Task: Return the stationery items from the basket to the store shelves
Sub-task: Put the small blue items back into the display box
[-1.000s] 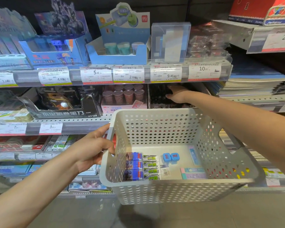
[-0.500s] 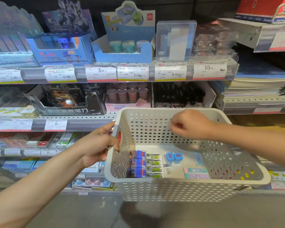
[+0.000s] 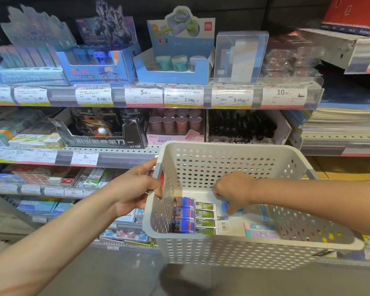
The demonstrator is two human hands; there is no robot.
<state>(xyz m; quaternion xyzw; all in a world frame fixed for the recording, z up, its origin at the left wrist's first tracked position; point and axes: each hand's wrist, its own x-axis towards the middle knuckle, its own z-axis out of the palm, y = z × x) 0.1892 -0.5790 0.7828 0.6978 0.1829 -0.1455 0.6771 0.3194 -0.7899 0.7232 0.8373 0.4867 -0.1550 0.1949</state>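
Observation:
A white perforated basket (image 3: 233, 251) hangs in front of the store shelves. My left hand (image 3: 135, 186) grips its left rim. My right hand (image 3: 233, 191) is down inside the basket, fingers curled round small blue sharpeners (image 3: 225, 207) on the floor. Beside them lie several blue-and-green eraser packs (image 3: 192, 216) in a stack at the left. A pastel eraser pack (image 3: 260, 230) lies at the right front. A slim blue item (image 3: 265, 211) lies by the right wall.
Shelves hold display boxes: a blue sharpener box (image 3: 98, 65), a light-blue box with teal cups (image 3: 175, 63), a black box (image 3: 103, 131), pink cups (image 3: 175, 124), black pens (image 3: 241, 127). Price tags (image 3: 184, 96) line the shelf edges. Notebooks (image 3: 342, 124) are stacked at right.
My right hand came back from the middle shelf, moved over the basket rim and dropped inside onto the blue sharpeners. My left hand kept its grip on the rim.

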